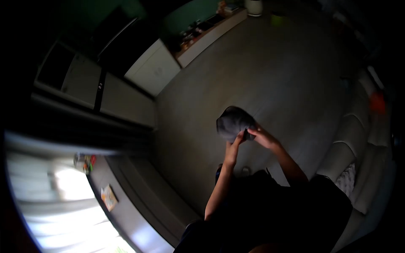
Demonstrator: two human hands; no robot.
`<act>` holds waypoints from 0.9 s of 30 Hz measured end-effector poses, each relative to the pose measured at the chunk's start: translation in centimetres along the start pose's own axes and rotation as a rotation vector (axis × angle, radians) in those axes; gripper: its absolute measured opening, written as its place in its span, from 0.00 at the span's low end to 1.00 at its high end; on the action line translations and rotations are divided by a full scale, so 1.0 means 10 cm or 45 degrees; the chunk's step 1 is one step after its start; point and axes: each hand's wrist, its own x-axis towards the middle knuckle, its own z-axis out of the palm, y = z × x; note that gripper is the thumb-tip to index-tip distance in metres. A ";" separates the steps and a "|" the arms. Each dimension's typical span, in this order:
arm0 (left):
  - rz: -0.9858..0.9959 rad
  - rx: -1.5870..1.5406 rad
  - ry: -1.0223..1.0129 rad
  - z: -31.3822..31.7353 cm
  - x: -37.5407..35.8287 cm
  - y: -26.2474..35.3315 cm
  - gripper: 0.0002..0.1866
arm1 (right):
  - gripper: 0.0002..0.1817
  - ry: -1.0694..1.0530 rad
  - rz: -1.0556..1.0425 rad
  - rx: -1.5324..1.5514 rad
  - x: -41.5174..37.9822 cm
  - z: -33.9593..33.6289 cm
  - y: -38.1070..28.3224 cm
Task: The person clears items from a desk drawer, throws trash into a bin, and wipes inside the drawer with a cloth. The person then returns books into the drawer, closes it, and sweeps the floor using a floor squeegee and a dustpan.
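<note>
A dark grey, rounded, soft-looking cloth item point(233, 123) is held out in front of my body, above the floor. My left hand point(233, 145) is closed on its lower edge, the thumb on top. At its lower right, my right hand point(262, 137) pinches the edge near the left thumb. Both hands are close together, and the fingers beneath the cloth are hidden. Dim light and blur keep the item's exact kind from showing.
A grey sofa point(337, 160) with an orange item point(377, 103) runs along the right. White cabinets point(154, 67) and a low shelf point(211, 38) stand at upper left. A bright window point(63, 202) and a sill with a book point(109, 197) lie at lower left.
</note>
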 end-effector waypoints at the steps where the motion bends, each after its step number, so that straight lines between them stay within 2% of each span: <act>1: -0.031 0.078 -0.006 -0.08 0.27 -0.12 0.24 | 0.45 0.030 -0.060 -0.023 0.20 -0.16 0.03; 4: -0.082 0.293 -0.123 -0.35 1.08 -0.55 0.23 | 0.43 0.126 -0.135 -0.098 0.61 -0.53 -0.15; 6: -0.129 0.287 -0.114 -0.10 1.78 -0.26 0.23 | 0.41 0.092 -0.031 0.211 1.28 -0.99 -0.39; 7: -0.070 0.297 -0.129 -0.08 2.02 -0.06 0.23 | 0.38 0.053 -0.056 0.203 1.49 -1.07 -0.47; 9: -0.114 0.324 -0.163 -0.04 2.79 -0.28 0.22 | 0.32 0.174 -0.063 0.131 1.96 -1.46 -0.70; 11: -0.113 0.281 -0.237 0.30 3.43 -0.20 0.22 | 0.29 0.259 -0.116 0.082 2.27 -1.68 -1.14; 12: -0.134 0.264 -0.235 0.47 3.93 -0.12 0.22 | 0.28 0.384 -0.104 -0.088 2.61 -1.93 -1.39; 13: -0.242 0.229 -0.190 0.66 4.28 -0.11 0.23 | 0.26 0.498 -0.111 -0.262 2.78 -2.17 -1.56; 14: -0.345 0.196 -0.146 0.87 4.58 -0.10 0.23 | 0.26 0.502 -0.114 -0.271 2.89 -2.38 -1.69; 15: -0.340 0.151 -0.161 1.06 5.01 -0.23 0.29 | 0.26 0.695 -0.170 -0.225 3.08 -2.64 -1.80; 16: -0.353 0.167 -0.170 1.31 5.40 -0.22 0.29 | 0.25 0.892 -0.233 -0.168 3.28 -2.85 -1.97; 18: -0.241 0.338 -0.263 1.78 6.15 -0.33 0.35 | 0.25 0.870 -0.248 0.012 3.58 -3.51 -2.28; 19: -0.254 0.359 -0.265 2.04 6.67 -0.37 0.35 | 0.27 0.982 -0.266 -0.051 3.80 -3.91 -2.49; 20: -0.376 0.345 -0.405 2.23 7.09 -0.42 0.38 | 0.28 1.095 -0.285 -0.117 3.96 -4.23 -2.61; 21: -0.502 0.330 -0.538 2.43 7.54 -0.50 0.41 | 0.28 1.095 -0.294 -0.242 4.14 -4.56 -2.79; 22: -0.511 0.345 -0.534 2.71 7.95 -0.53 0.41 | 0.28 1.095 -0.291 -0.224 4.33 -4.92 -2.98; 24: -0.786 0.272 -0.662 3.17 8.73 -0.64 0.43 | 0.27 1.121 -0.273 -0.306 4.73 -5.59 -3.26; 25: -0.826 0.272 -0.641 3.44 9.08 -0.69 0.44 | 0.29 1.233 -0.353 -0.720 4.95 -5.93 -3.37; 26: -0.831 0.276 -0.633 3.63 9.44 -0.79 0.44 | 0.29 1.229 -0.348 -0.712 5.17 -6.30 -3.48; 27: -0.884 0.235 -0.533 3.78 9.79 -0.92 0.43 | 0.30 1.191 -0.301 -0.866 5.42 -6.55 -3.67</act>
